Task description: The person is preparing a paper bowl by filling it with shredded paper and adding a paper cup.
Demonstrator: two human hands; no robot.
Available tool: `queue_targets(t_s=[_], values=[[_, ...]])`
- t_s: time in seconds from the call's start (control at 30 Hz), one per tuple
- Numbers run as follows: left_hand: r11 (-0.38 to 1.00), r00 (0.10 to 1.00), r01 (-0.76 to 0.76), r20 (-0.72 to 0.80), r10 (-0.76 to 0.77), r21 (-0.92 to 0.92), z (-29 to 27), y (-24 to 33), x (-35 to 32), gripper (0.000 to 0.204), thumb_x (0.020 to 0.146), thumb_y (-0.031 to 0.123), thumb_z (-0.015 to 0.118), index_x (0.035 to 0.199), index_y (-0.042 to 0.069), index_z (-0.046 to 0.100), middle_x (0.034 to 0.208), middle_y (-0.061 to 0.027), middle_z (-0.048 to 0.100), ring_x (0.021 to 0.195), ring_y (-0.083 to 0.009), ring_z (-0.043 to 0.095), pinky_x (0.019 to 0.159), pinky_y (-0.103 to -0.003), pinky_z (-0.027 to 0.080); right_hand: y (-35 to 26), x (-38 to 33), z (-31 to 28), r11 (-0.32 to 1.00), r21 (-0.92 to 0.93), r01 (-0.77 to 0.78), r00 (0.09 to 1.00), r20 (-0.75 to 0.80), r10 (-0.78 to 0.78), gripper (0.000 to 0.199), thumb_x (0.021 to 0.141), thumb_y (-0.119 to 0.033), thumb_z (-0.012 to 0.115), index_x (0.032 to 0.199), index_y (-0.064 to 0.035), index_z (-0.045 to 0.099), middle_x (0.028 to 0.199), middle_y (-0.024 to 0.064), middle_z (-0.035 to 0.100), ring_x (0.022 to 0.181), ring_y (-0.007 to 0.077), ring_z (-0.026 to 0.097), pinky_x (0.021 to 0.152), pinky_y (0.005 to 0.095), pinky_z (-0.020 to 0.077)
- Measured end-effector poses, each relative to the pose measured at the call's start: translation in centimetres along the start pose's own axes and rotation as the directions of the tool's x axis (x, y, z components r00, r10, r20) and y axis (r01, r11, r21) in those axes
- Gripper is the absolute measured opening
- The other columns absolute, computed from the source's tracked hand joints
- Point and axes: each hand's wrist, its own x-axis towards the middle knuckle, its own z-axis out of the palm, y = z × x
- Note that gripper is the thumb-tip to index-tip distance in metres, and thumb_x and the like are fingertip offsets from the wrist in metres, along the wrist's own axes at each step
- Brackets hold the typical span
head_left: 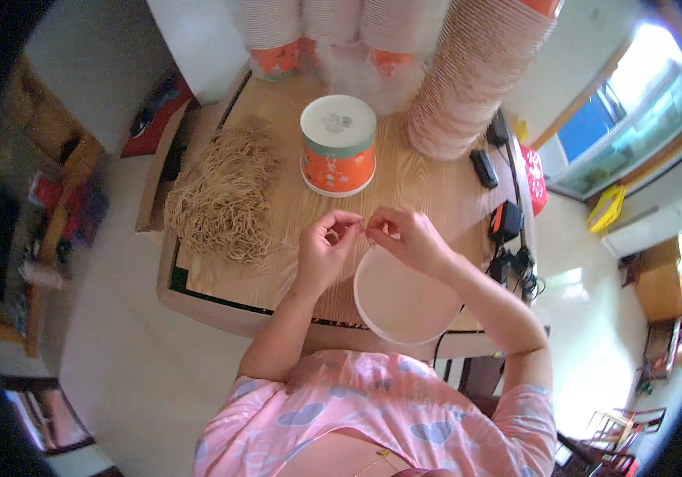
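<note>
Left hand (323,242) and right hand (404,236) together, pinching 1 thin tan string (362,228).
Threading step, above round white paper lid (400,306) at wooden table (428,187) front edge; next calls for steady fingertip alignment.

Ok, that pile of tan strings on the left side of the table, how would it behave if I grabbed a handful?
The pile of tan strings looks loose and tangled, so a handful would probably sag limply and drag neighbouring strands along. It is likely light for its bulk, since gaps show between strands. Pushed, it would probably bunch up rather than slide across the wooden table.
</note>
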Motion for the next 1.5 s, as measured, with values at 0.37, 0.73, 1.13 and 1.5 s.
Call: queue_targets(t_s=[0.37,0.73,1.13,1.5], values=[[0.994,0.996,0.093,-0.008,-0.094,-0.049,-0.1,0.2,0.1,0.008,0.083,0.001,0.060,0.089,0.003,0.065,0.080,0.0005,0.063,0.069,-0.0039,0.054,0.064,-0.019,0.043,1.0,0.2,0.8,0.992,-0.058,0.110,0.994,-0.006,-0.111,0.013,0.079,-0.015,0.063,0.083,-0.0030,0.060,0.074,0.0104,0.059,0.069,0.0243,0.057,0.062,0.0345,0.0459],[0.930,0.984,0.168,0.110,-0.139,-0.327,-1.4,-0.4,-0.8,0.017,0.083,0.000,0.057,0.100,0.002,0.054,0.078,0.0002,0.054,0.072,-0.0099,0.055,0.071,-0.024,0.046,0.0,0.0,0.6,1.000,0.017,-0.014,1.000,0.012,0.013,0.014,0.079,-0.016,0.063,0.084,-0.0032,0.059,0.074,0.0113,0.060,0.068,0.0244,0.060,0.062,0.0346,0.0473],[0.994,0.992,0.110,0.053,-0.111,0.012,-1.5,-0.1,-0.6,0.010,0.082,0.007,0.065,0.092,0.003,0.065,0.072,0.0040,0.057,0.065,-0.0023,0.048,0.059,-0.017,0.038,0.9,0.0,1.2,0.999,0.032,-0.043,0.999,-0.011,0.043,0.014,0.080,-0.015,0.061,0.087,-0.0037,0.060,0.079,0.0119,0.064,0.073,0.0257,0.063,0.064,0.0350,0.0493],[0.975,0.979,0.200,-0.010,-0.202,-0.096,-1.0,0.4,-0.7,0.015,0.085,0.008,0.061,0.100,0.007,0.060,0.062,0.0122,0.039,0.054,0.0016,0.029,0.050,-0.016,0.021,1.1,0.5,0.4,0.955,0.284,-0.089,0.996,0.033,0.084,0.010,0.080,-0.008,0.065,0.083,-0.0013,0.058,0.070,0.0051,0.061,0.066,0.0115,0.058,0.062,0.0275,0.0476]])
